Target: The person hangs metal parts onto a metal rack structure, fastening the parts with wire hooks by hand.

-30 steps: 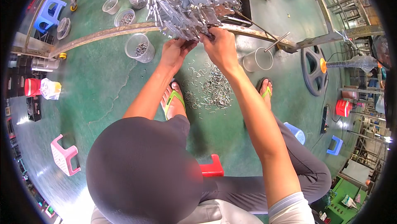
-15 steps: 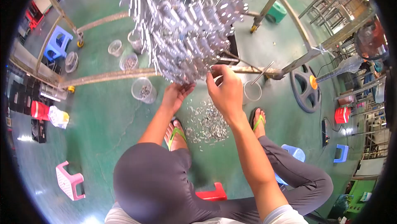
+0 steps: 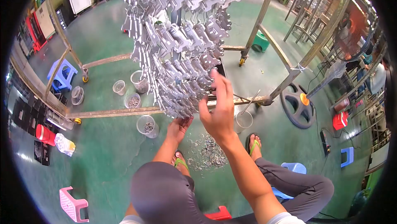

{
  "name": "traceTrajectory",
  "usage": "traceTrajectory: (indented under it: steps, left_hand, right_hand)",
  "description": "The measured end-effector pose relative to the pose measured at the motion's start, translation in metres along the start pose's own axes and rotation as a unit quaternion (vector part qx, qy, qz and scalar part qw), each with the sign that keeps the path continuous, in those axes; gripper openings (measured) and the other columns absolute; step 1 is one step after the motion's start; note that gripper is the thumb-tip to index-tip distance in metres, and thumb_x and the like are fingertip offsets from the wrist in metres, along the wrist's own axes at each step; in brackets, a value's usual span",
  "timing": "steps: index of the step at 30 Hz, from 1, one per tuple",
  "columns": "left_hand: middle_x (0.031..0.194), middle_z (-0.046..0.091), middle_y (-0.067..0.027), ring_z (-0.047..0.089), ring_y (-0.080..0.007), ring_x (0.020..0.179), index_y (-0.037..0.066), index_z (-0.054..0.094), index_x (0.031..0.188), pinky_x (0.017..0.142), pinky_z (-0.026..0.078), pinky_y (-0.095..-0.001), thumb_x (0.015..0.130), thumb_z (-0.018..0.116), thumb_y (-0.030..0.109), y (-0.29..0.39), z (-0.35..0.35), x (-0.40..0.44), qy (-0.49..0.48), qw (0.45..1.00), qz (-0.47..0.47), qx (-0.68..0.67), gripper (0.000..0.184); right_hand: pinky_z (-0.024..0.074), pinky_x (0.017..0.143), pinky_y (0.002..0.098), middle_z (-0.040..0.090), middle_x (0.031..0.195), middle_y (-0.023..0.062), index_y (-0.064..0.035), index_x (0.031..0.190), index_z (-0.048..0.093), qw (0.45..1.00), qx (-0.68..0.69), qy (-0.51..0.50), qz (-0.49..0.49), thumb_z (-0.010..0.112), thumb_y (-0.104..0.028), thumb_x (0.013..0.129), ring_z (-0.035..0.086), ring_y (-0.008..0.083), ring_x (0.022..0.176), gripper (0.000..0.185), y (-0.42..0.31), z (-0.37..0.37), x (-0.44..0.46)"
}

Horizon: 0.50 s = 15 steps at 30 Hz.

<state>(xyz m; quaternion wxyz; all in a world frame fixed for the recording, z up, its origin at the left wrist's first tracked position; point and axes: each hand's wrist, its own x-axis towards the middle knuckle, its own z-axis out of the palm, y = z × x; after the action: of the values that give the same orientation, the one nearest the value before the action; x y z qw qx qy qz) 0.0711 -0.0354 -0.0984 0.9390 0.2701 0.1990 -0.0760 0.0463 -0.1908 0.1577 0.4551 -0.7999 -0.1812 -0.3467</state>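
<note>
"Where are the metal parts (image 3: 177,38)?"

"Straight ahead of the person, hanging in tiers as one tall cluster. Hanging them probably leaves their edges exposed to fingers from several sides. I can't see what bears the top."

"And the left hand (image 3: 178,129)?"

"Right under the cluster, fingers up against its lowest parts, perhaps to steady them. Whether it grips one, I can't tell; the parts hide the fingertips."

"The right hand (image 3: 218,114)?"

"At the cluster's lower right edge, thumb and fingers parted, with no piece visible between them. That spread likely gives the fingertips room among crowded plates. Contact is too blurred to judge."

"Why is that hook pile (image 3: 211,153) on the floor?"

"It lies below the cluster, between the feet, perhaps for a short reach by either hand."

"And the containers?"

"A clear tub (image 3: 147,126) with small metal pieces stands left of the cluster's bottom. Another clear container (image 3: 245,120) stands to its right, a rod (image 3: 251,102) slanting up from it. Both sit aside, presumably leaving the space beneath the cluster free for the forearms."
</note>
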Motion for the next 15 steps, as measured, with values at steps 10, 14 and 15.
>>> traceTrajectory:
  steps: [10,14,15]
  left_hand:
    - [0.117,0.069,-0.0268,0.069,-0.0403,0.114,-0.012,0.057,0.118,0.103,0.06,-0.0456,0.106,0.041,0.002,-0.022,0.002,0.005,-0.021,0.999,-0.012,-0.04,0.025]
    - [0.12,0.068,-0.0273,0.069,-0.0393,0.116,-0.013,0.059,0.119,0.105,0.059,-0.0444,0.104,0.043,0.0,-0.023,-0.001,0.001,-0.057,0.997,-0.019,-0.047,0.026]
    - [0.121,0.068,-0.0278,0.069,-0.0393,0.116,-0.014,0.058,0.119,0.105,0.059,-0.0442,0.103,0.044,-0.001,-0.022,-0.001,0.001,-0.064,0.996,-0.023,-0.052,0.026]
  right_hand:
    - [0.0406,0.111,0.0455,0.038,0.155,0.0252,0.0054,0.158,0.032,0.992,0.011,0.062,-0.106,0.055,0.007,0.077,0.046,0.0397,0.135,0.085,-0.027,-0.004,0.047]
    - [0.041,0.109,0.0453,0.045,0.15,0.0245,0.0046,0.155,0.039,0.986,-0.072,0.045,-0.141,0.056,0.007,0.076,0.048,0.039,0.131,0.081,-0.027,-0.013,0.06]
    - [0.0411,0.108,0.0452,0.047,0.147,0.024,0.0042,0.154,0.042,0.984,-0.082,0.053,-0.147,0.057,0.007,0.075,0.049,0.0387,0.129,0.08,-0.028,-0.014,0.062]
